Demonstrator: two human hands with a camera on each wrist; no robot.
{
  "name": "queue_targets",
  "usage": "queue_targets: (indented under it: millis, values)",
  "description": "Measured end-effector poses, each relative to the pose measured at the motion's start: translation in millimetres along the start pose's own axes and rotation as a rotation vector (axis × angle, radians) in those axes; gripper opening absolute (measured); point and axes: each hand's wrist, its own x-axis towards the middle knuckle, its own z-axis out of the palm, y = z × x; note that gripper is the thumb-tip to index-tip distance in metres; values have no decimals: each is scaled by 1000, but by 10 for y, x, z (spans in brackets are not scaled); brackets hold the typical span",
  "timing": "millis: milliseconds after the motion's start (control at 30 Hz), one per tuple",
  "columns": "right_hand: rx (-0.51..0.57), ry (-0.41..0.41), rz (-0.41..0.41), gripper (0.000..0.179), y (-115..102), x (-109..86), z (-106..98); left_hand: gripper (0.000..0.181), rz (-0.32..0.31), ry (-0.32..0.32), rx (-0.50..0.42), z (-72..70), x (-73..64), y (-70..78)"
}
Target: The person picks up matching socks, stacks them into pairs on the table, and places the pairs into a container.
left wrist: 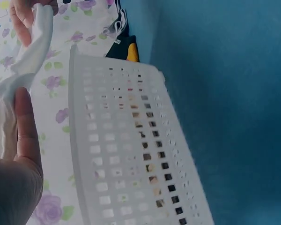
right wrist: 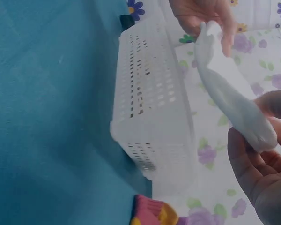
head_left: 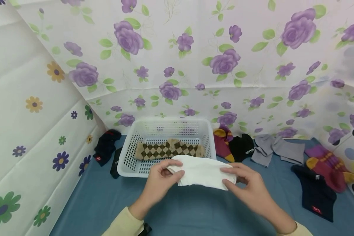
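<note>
A white sock (head_left: 203, 171) is stretched sideways between both hands, in front of and above the near rim of a white plastic basket (head_left: 123, 164). My left hand (head_left: 162, 178) pinches its left end between thumb and fingers. At the other end, my right hand (head_left: 247, 183) grips it the same way, thumb in front and fingers behind. In the right wrist view, the sock (right wrist: 229, 89) looks like a thick layered strip. Inside the basket lie brown argyle socks (head_left: 168, 149), their lower edge partly hidden by the white sock.
Dark socks (head_left: 107, 146) lie left of the basket. To its right are maroon-and-yellow socks (head_left: 222, 144), a black sock (head_left: 242, 146), grey socks (head_left: 278, 147), more striped maroon socks (head_left: 327, 167) and navy socks (head_left: 317, 193). Floral sheeting (head_left: 171, 65) walls the blue table (head_left: 194, 213).
</note>
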Motion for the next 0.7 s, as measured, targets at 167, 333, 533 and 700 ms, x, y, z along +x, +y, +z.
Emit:
queue_targets:
  millis: [167, 333, 533, 700]
  values:
    - [-81, 20, -77, 36, -54, 187, -3, 27, -52, 12, 128, -89, 91, 180]
    - [-212, 8, -42, 40, -189, 471, 52, 27, -58, 20, 223, -279, 298, 92]
    - [-297, -28, 1, 41, -343, 833, 170, 26, -31, 45, 454, -482, 600, 51]
    - [-388, -98, 10, 42, -380, 1158, 315, 26, -94, 40, 525, -645, 815, 66]
